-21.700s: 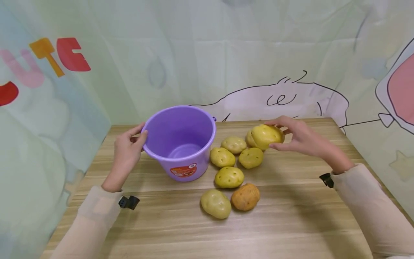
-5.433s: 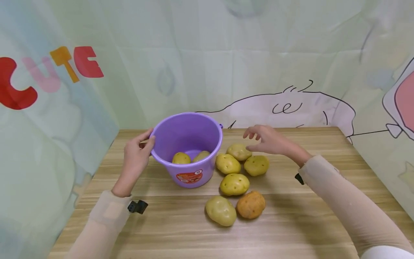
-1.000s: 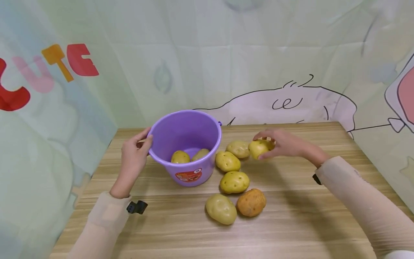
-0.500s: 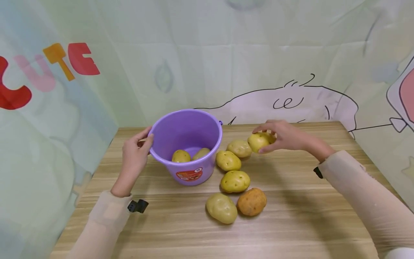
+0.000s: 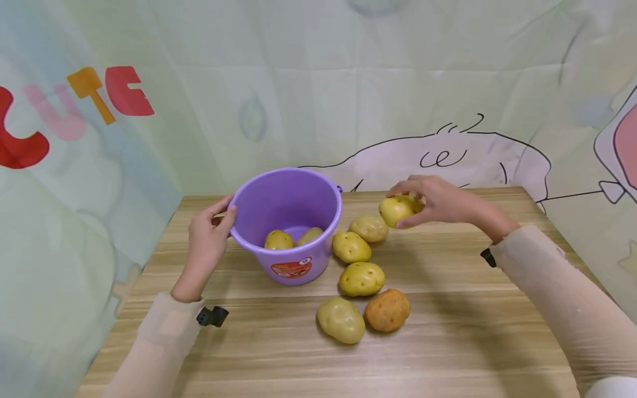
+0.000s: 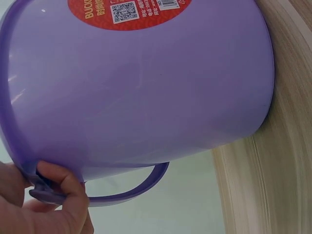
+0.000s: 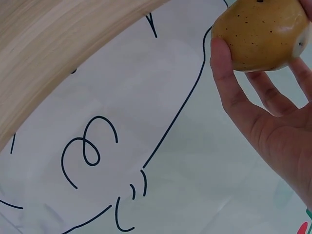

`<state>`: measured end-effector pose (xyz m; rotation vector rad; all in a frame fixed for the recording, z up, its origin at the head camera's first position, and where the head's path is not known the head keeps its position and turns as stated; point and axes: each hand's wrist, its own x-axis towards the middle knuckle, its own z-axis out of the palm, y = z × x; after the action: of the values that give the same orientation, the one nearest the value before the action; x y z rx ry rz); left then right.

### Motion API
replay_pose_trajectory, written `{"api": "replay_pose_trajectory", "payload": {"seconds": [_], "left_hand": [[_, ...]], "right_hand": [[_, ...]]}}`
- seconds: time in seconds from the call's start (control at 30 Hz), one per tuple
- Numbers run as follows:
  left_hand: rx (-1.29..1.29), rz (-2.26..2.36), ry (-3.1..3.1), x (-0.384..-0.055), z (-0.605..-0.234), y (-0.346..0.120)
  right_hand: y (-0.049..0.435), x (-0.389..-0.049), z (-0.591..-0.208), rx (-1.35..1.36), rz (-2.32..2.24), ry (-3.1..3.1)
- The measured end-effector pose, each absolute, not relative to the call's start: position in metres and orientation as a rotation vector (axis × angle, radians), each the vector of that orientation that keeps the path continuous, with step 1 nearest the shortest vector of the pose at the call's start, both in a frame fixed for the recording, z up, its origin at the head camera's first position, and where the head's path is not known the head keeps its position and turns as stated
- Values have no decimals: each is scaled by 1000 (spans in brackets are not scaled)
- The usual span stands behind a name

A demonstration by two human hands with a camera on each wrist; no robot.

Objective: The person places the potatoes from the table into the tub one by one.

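Observation:
My left hand (image 5: 205, 237) grips the rim of a purple bucket (image 5: 293, 268) at its left side; in the left wrist view its fingers curl around the rim where the handle (image 6: 131, 192) joins. Two potatoes lie inside the bucket, a yellow potato (image 5: 278, 240) and a paler potato (image 5: 309, 236). Right of the bucket, above the table, my right hand (image 5: 438, 202) holds a yellow potato (image 5: 396, 210) between thumb and fingers. The right wrist view shows this potato (image 7: 261, 36) from another side, dark specks on its skin.
Beside the bucket lie a pale potato (image 5: 369, 228) and two yellow potatoes, one nearer the rim (image 5: 351, 247), one in front (image 5: 362, 279). Closer to me are a greenish potato (image 5: 340, 320) and an orange-brown potato (image 5: 388, 310). A printed curtain (image 5: 308, 110) hangs behind the wooden table (image 5: 239, 342).
Over the last second my right hand has lifted its potato up off the table area. Since the older frames, two potatoes have come to lie in the bucket. My left hand stays at the rim.

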<state>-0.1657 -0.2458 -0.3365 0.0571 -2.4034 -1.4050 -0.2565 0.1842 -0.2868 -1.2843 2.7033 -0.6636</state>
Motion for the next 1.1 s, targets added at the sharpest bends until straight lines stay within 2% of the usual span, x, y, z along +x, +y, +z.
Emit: {"api": "replay_pose_trajectory", "payload": {"seconds": [0.5, 1.1], "left_hand": [[41, -1424, -2395, -165, -337, -247], [77, -1421, -2376, -167, -338, -245]], "right_hand": [[169, -256, -260, -1257, -719, 2742], [143, -254, -235, -1359, -725, 2748]]}}
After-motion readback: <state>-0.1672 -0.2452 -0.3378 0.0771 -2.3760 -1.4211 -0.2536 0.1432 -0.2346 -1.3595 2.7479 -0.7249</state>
